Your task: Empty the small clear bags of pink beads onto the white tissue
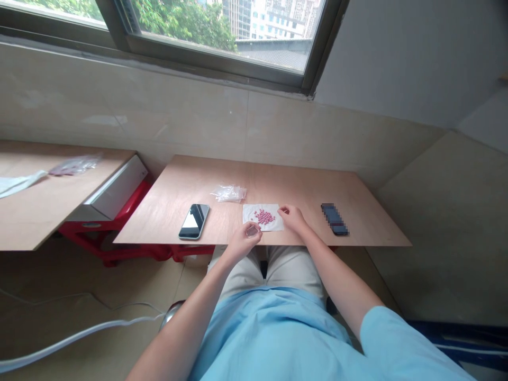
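Two hands at white napkin [277,224] | left hand [241,242]: fingers curled around small clear bottle [251,230], just below napkin | right hand [292,219]: fingertips pinched beside pink beads [264,216], any hold unclear

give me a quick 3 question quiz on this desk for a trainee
1. What lies heaped on the white tissue?
2. True or false: the silver phone lies to the right of the tissue.
3. Which holds the small clear object: the left hand or the right hand?

Key: 1 pink beads; 2 false; 3 the left hand
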A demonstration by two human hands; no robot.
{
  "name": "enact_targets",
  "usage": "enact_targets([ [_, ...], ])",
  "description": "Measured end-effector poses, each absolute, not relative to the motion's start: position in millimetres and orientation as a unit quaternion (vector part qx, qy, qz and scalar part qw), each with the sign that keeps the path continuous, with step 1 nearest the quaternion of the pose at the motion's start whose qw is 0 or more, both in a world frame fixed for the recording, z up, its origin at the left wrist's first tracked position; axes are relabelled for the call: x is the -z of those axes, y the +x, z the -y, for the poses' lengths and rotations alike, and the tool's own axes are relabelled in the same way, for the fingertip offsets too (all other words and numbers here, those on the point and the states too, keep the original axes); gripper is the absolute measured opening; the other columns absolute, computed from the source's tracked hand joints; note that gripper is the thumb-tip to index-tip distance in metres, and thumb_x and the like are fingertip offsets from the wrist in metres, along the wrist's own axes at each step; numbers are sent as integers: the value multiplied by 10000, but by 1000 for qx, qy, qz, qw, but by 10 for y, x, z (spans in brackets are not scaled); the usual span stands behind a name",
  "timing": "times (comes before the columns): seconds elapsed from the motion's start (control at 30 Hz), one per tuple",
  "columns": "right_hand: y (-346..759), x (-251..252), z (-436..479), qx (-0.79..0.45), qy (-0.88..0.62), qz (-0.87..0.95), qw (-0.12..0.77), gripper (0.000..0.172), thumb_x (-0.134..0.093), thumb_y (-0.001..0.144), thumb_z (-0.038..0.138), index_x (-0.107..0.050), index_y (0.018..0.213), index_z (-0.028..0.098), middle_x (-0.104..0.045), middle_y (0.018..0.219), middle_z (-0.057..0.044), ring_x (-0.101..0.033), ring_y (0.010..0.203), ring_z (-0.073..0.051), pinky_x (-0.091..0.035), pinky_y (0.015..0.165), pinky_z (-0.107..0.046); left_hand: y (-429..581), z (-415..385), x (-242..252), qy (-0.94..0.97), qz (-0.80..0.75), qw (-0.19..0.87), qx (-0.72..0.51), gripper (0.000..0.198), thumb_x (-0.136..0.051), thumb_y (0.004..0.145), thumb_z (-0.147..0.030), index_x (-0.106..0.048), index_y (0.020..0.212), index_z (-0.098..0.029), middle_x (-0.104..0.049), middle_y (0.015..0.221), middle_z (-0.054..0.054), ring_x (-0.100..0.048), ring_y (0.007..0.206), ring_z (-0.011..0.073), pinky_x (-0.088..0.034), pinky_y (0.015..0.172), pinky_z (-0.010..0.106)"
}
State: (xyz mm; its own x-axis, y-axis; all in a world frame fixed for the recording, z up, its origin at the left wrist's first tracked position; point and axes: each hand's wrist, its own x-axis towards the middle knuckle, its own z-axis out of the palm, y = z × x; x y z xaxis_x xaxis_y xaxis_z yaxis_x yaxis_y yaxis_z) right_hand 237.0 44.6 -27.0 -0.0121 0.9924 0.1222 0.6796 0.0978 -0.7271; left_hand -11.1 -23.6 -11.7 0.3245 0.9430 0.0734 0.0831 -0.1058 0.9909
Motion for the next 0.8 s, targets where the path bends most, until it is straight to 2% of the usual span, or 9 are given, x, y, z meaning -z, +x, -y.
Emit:
enact_targets([
  [0.07, 2264, 151, -346, -256, -622, 656, 343, 343, -435, 1000, 379, -684, 1013, 144, -721, 936, -94, -678, 815, -188, -532, 690, -268, -106, 252, 100, 624, -423, 516, -407, 210, -682, 818, -349, -597, 926, -190, -611, 811, -7, -572, 750, 145, -428, 687, 248],
  [0.13, 2117, 1, -218, -285, -587, 666, 361, 391, -417, 1007, 439, -677, 1031, 148, -719, 924, -83, -683, 795, -180, -533, 658, -256, -95, 263, 96, 628, -430, 508, -403, 231, -689, 805, -359, -587, 926, -190, -595, 785, -14, -553, 721, 141, -420, 671, 247],
  [0.3, 1875, -266, -21, -348, -460, 725, 376, 275, -613, 924, 418, -714, 1051, 196, -734, 1018, -54, -686, 885, -181, -536, 758, -269, -71, 272, 123, 625, -420, 509, -416, 239, -684, 795, -352, -572, 932, -190, -587, 797, -13, -548, 731, 143, -425, 684, 254],
  [0.4, 1985, -153, -117, -328, -516, 688, 391, 284, -582, 937, 401, -708, 1045, 171, -739, 963, -66, -687, 838, -183, -538, 723, -271, -76, 264, 134, 614, -406, 518, -435, 221, -685, 793, -322, -566, 924, -188, -595, 841, -4, -560, 779, 146, -432, 723, 260],
  [0.47, 2135, 16, -226, -294, -566, 679, 362, 277, -557, 946, 371, -709, 1042, 160, -743, 937, -70, -688, 812, -185, -539, 722, -275, -82, 254, 133, 608, -398, 528, -439, 206, -677, 801, -307, -567, 926, -185, -602, 865, 4, -567, 806, 148, -437, 743, 262],
  [0.6, 2400, 337, -396, -242, -612, 692, 298, 217, -590, 903, 237, -742, 1036, 156, -755, 978, -92, -685, 834, -200, -530, 802, -302, -91, 230, 140, 606, -395, 533, -439, 176, -666, 816, -289, -576, 927, -186, -599, 860, 3, -569, 803, 145, -439, 739, 256],
  [0.8, 2429, 499, -523, -228, -611, 711, 263, 273, -632, 840, 105, -763, 1063, 191, -737, 1089, -94, -660, 964, -212, -485, 920, -294, -96, 215, 150, 597, -398, 549, -429, 217, -693, 834, -336, -626, 961, -174, -649, 876, 26, -611, 829, 163, -455, 764, 270],
])
